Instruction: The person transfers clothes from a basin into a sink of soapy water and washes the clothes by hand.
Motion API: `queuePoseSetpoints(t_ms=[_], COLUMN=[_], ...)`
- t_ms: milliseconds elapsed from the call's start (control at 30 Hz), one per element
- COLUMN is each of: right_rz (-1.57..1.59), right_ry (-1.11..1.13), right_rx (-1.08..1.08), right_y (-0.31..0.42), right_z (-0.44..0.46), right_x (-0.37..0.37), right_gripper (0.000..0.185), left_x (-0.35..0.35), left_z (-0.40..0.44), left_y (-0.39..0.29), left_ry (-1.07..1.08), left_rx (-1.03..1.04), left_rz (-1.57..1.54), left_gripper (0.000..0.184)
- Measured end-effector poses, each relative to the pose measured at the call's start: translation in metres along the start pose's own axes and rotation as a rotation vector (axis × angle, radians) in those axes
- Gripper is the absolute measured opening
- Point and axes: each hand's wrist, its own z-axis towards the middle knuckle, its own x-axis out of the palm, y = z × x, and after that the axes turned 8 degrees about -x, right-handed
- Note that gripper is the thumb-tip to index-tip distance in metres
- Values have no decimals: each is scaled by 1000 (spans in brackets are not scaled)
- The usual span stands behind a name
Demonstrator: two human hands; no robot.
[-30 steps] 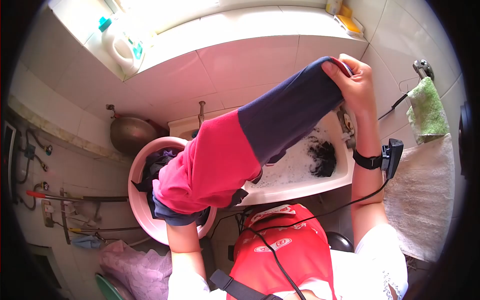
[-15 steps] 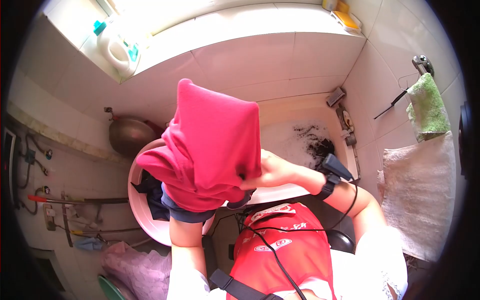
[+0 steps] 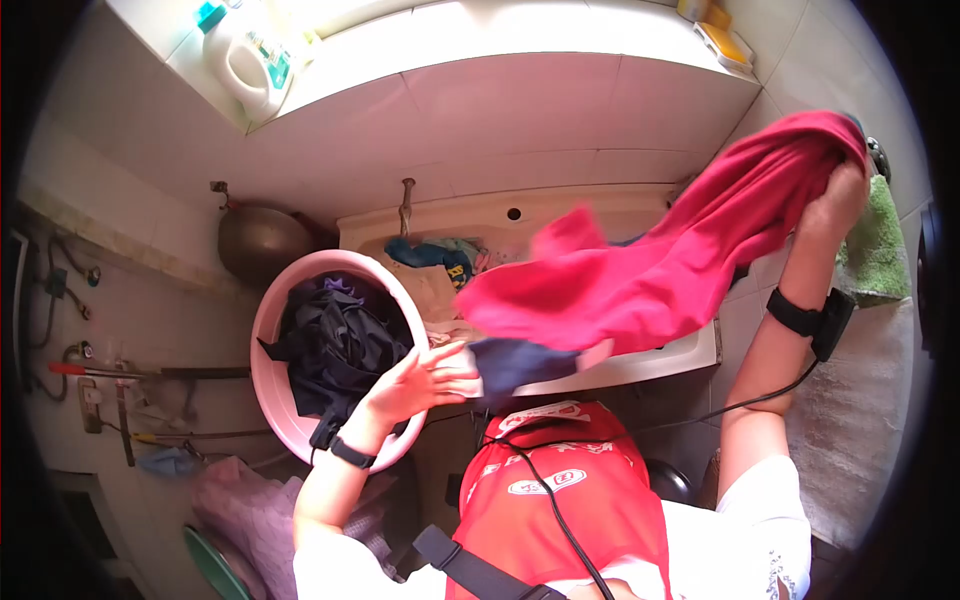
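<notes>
Head view: the red garment point(image 3: 660, 285) spans above the tub point(image 3: 650, 371), 1 end clenched in the closed right hand point(image 3: 836, 203); at its dark cuff point(image 3: 525, 368), the left hand point(image 3: 422, 384) has extended fingers, any pinch unclear, near dark clothes point(image 3: 345, 345) in the pink basin point(image 3: 264, 370).

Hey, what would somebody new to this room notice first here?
Probably the bright pink garment, stretched over the tub from the right hand toward the left hand. Next, the pale pink basin of dark clothes at the tub's left end, then the red apron below.
</notes>
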Motion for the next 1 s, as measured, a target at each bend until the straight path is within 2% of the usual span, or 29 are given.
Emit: queuePoseSetpoints(t_ms=[33,100,133,167,233,267,367,400,433,467,500,567,633,667,700,767,800,833,900,967,1000], right_rz=[117,175,30,181,269,301,265,313,227,139,158,202,220,105,-15,-325,-415,-506,-418,-334,-283], right_ry=[-138,-24,343,649,736,755,532,527,471,384,393,412,479,690,897,1327,1443,1556,1560,1557,1583], right_rx=[142,131,29,124,194,210,242,245,177,191,205,220,231,172,109,-145,-62,24,173,204,178], right_y=[11,24,4,0,2,5,8,-12,-17,-10,-9,-17,-45,-52,-59,-78,-74,-61,-33,-31,-30], right_z=[-7,-20,-15,-30,-70,-78,-75,-61,-55,-58,-64,-63,-68,-78,-89,-118,-135,-150,-163,-170,-171], right_x=[4,5,-6,0,16,21,23,16,14,18,19,17,12,14,15,21,19,20,32,36,39], right_gripper=[29,30,29,26,24,24,23,23,23,24,24,24,26,28,30,39,43,48,49,44,41], left_x=[-15,-28,-22,-9,-12,-9,-27,-44,-64,-83,-101,-153,-156,-156,-151,-168,-207,-205,-208,-201,-198], left_z=[-8,-20,-25,-27,-30,-33,-52,-58,-66,-76,-82,-94,-93,-90,-80,-64,-55,-49,-43,-49,-54], left_y=[1,3,3,-2,-14,-22,-45,-50,-52,-52,-48,-30,-7,2,19,39,54,54,57,52,46], left_ry=[83,158,91,32,-60,-146,-531,-727,-924,-1032,-1158,-1416,-1645,-1720,-1889,-1900,-1925,-1900,-1949,-1906,-1831], left_rx=[44,89,122,162,280,355,511,507,496,486,489,321,111,13,14,-41,-29,-60,-48,131,219], left_rz=[25,-17,49,161,370,343,346,400,451,582,704,1010,1021,1077,1096,918,783,680,583,529,336], left_gripper=[64,62,61,58,51,44,34,30,27,21,20,27,35,46,63,89,101,101,81,63,55])
